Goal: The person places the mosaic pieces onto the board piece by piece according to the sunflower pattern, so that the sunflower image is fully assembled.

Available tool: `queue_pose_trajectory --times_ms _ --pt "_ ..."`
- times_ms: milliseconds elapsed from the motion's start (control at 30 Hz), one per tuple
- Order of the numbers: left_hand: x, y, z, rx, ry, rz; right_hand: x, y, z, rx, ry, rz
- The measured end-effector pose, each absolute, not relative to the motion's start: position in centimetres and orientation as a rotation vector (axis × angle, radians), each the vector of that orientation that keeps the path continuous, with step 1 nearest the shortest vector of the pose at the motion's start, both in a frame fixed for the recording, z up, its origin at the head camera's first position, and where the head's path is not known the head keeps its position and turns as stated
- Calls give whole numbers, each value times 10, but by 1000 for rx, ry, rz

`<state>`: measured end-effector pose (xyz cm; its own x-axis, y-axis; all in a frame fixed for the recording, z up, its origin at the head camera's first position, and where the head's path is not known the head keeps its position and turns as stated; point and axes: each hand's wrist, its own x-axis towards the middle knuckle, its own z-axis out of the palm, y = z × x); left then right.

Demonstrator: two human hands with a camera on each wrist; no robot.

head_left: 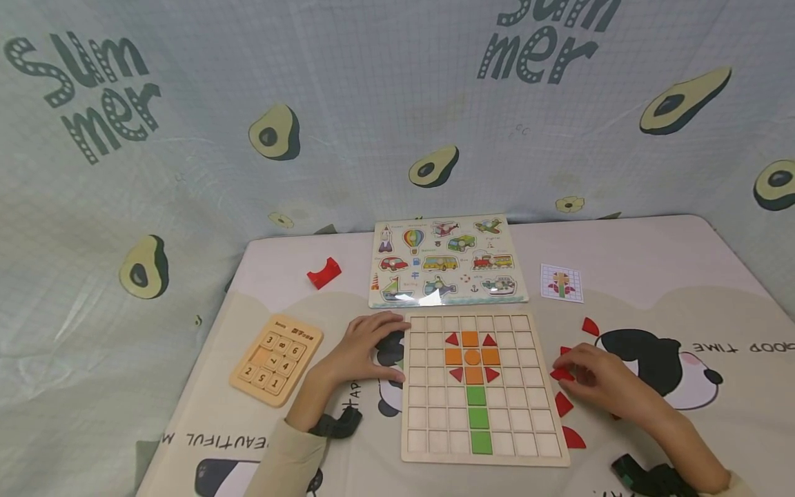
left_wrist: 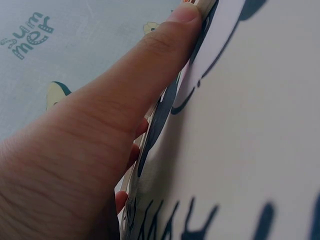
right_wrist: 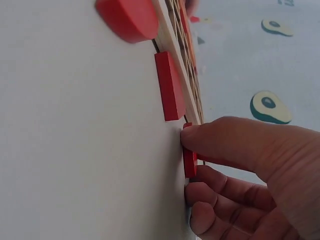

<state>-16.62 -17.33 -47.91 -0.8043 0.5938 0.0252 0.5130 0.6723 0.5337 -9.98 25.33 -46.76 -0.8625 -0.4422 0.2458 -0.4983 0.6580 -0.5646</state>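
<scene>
Thumb and fingertips of my left hand [head_left: 366,347] rest along the left edge of a wooden grid board [head_left: 437,418], spread apart. On the grid are orange squares [head_left: 470,338] around an orange circle [head_left: 473,357], red triangles [head_left: 457,374] at the corners and a column of green squares [head_left: 478,418] below. To the right of the board, my right hand [head_left: 602,378] pinches a red wedge-shaped block [right_wrist: 190,162] between thumb and fingers, low over the cloth. More red blocks lie beside it, including a rounded one [head_left: 573,437] and another [head_left: 563,404].
Behind the board lies a vehicle picture puzzle [head_left: 450,262]. A small pattern card [head_left: 562,284] is at the back right, beyond a red quarter-circle block [head_left: 590,326]. A wooden number puzzle [head_left: 276,360] lies at left, and a red notched block [head_left: 324,273] further back.
</scene>
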Motion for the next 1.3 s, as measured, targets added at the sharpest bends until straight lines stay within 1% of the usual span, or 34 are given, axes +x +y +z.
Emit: queue_pose_trajectory --times_ms 233,567,900,1133,1300 --pt "-166 -173 -481 910 2737 792 -100 253 -471 847 -2754 986" --pt "-167 -173 -482 911 2731 803 -100 257 -469 854 -2787 922" --pt "-168 -174 -483 934 2740 811 -100 253 -467 770 -2808 907" --pt "-168 -174 -484 927 2740 809 -101 254 -467 783 -2807 912" --pt "-169 -174 -484 944 2743 809 -100 252 -465 743 -2860 901"
